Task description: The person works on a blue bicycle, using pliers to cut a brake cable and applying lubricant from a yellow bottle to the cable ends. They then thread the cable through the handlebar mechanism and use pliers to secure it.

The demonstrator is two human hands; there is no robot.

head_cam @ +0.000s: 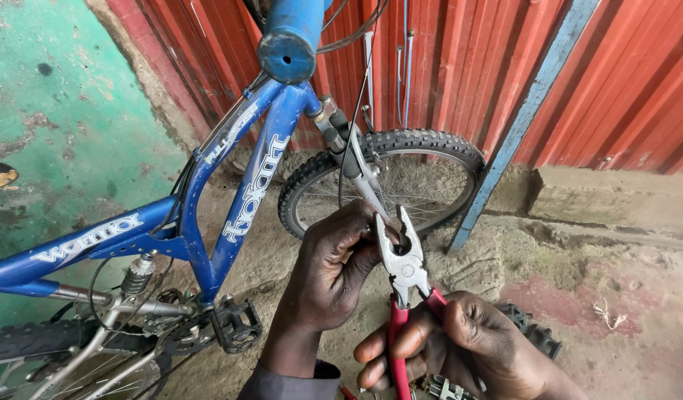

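My right hand grips the red handles of a pair of pliers, whose metal jaws stand apart and point up at the front fork of a blue bicycle. My left hand is curled just left of the jaws, fingers pinched on something small by the fork leg; what it pinches is hidden. A thin black cable runs down along the fork toward both hands.
The front wheel with knobby tyre leans near a red corrugated metal wall and a slanted blue bar. A black pedal and rear shock sit lower left. Another tyre lies on the dirt ground.
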